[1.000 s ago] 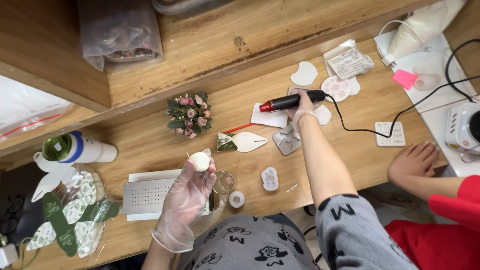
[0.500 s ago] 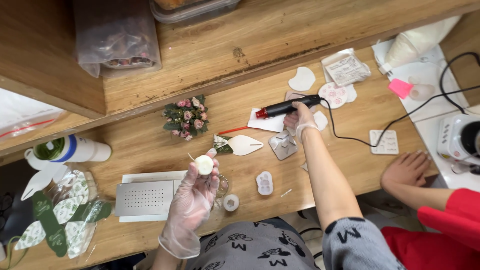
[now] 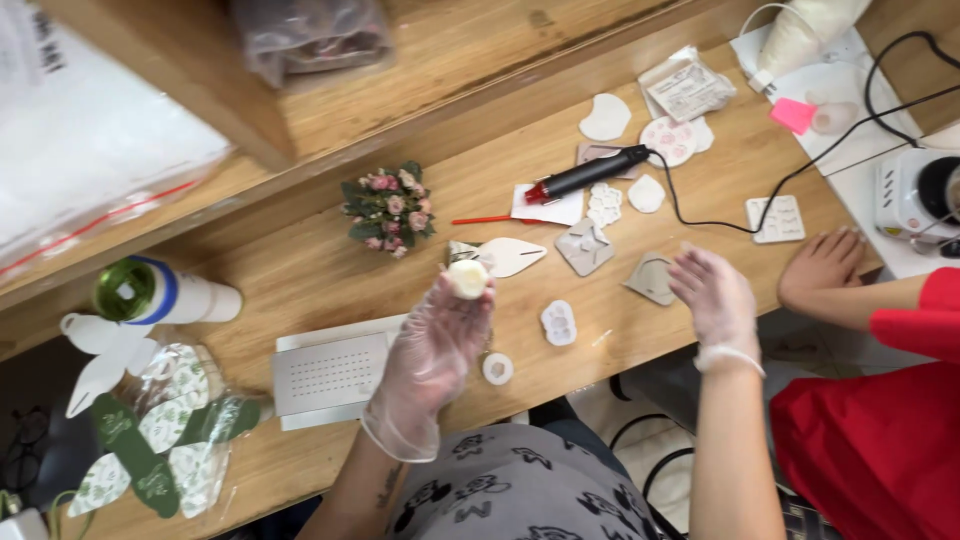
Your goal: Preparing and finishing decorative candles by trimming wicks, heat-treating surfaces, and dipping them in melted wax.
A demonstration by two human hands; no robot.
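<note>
left hand (image 3: 432, 345): raised, clamped on white ball (image 3: 467, 277) | right hand (image 3: 715, 297): hovering, fingers apart, empty

Small cream round piece (image 3: 467, 278) (perhaps wax), pinched upright, mid-air

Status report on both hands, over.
Left hand gloved, holding small white round piece up. Right hand gloved, empty, above desk. Glue gun lies beyond. Another person's hand at right.
</note>
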